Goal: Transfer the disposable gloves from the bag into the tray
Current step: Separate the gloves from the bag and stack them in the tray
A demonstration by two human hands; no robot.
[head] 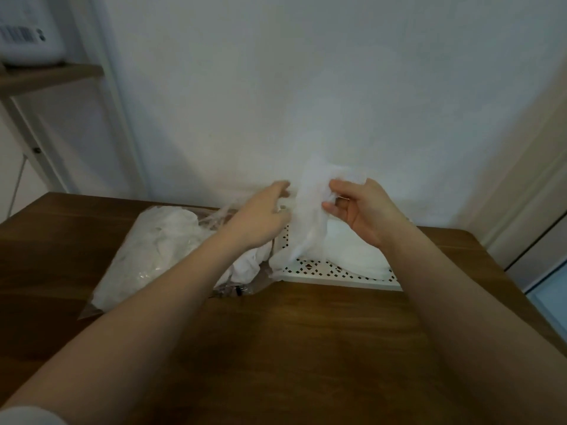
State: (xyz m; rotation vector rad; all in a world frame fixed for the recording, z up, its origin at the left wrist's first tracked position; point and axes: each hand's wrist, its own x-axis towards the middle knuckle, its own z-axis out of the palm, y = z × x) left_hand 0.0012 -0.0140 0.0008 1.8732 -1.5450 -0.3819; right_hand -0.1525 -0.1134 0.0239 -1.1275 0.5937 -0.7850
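My right hand is pinching a filmy glove above the tray; my left hand, at nine o'clock, is gripping its edge, fingers curled.

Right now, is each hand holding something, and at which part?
The right hand pinches a bunch of disposable gloves near its top, above the tray. The left hand touches the bunch's left edge; its grip cannot be told.

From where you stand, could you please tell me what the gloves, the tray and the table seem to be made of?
The gloves look like thin, filmy plastic: translucent white and crumpled. The tray seems to be white-painted metal or rigid plastic, its wall pierced with a diamond pattern; which one I cannot tell. The table looks like brown wood or wood veneer, with visible grain.
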